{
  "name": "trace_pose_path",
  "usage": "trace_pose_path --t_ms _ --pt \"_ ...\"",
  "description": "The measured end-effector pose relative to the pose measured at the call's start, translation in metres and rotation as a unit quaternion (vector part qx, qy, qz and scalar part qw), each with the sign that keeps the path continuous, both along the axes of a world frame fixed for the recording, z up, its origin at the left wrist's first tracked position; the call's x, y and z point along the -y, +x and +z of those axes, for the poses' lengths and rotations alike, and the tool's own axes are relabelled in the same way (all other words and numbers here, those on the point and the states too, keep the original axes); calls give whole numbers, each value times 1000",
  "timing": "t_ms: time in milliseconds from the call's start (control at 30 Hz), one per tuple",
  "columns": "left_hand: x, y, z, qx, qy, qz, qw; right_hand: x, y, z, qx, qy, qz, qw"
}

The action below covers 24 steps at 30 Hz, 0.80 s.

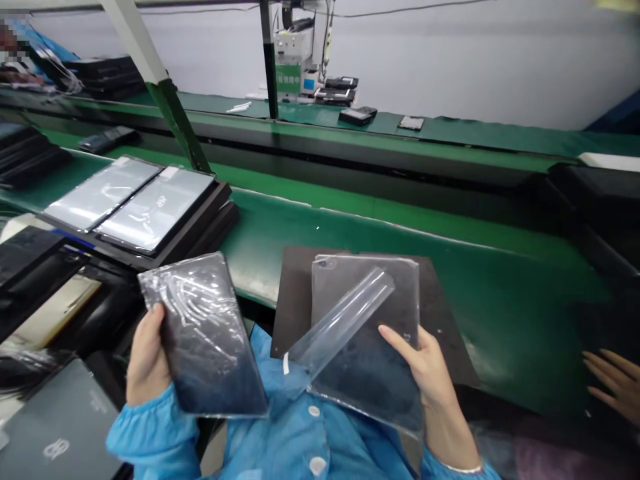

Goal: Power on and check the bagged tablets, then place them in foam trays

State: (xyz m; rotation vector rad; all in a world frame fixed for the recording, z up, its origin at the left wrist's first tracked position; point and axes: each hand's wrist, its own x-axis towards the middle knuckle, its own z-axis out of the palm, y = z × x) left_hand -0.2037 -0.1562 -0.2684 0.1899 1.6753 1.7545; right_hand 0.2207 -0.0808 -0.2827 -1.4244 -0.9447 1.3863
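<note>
My left hand [147, 353] is closed on the left edge of a dark tablet [205, 340] wrapped in wrinkled, shiny clear film. On the right, a second tablet [367, 370] has a clear, glossy covering and a camera mark at its upper left corner. My right hand [425, 363] grips its right edge, thumb lying across the face. A curled strip of clear plastic film [345, 317] with a white tab lies diagonally over that tablet. Behind it is a dark flat board [295, 287] on the green bench.
Silver tablets [157, 207] rest on stacked black trays [220, 213] at left. Another grey tablet [55, 427] sits at lower left. The green bench [500, 280] extends right, where another person's hand [615, 383] appears. A slanted post [165, 100] stands beyond.
</note>
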Motion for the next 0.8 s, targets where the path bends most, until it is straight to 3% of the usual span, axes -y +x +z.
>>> trace_pose_path --t_ms 167,300,367,467,567,633,700,733,800 --pt "-47 54 8 22 60 -100 993 -29 14 -17 106 60 2 993" --pt "-85 108 35 74 71 -199 975 -61 29 -26 186 95 2 978" --pt "-101 134 51 98 81 -242 962 -64 35 -14 230 130 -28 964" --pt "-120 174 70 111 118 -318 934 -46 40 21 298 251 -77 918" --pt "-129 218 82 87 181 -404 892 -23 41 43 210 318 -21 924" --pt "-126 248 88 25 212 -450 867 -16 42 37 151 290 -15 945" --pt "-117 272 93 -53 221 -508 831 -18 47 17 100 248 -82 960" --pt "-112 280 94 -85 228 -552 798 -21 51 5 63 230 -121 964" --pt "-105 286 93 -148 253 -645 706 -25 61 -17 -9 201 -163 966"
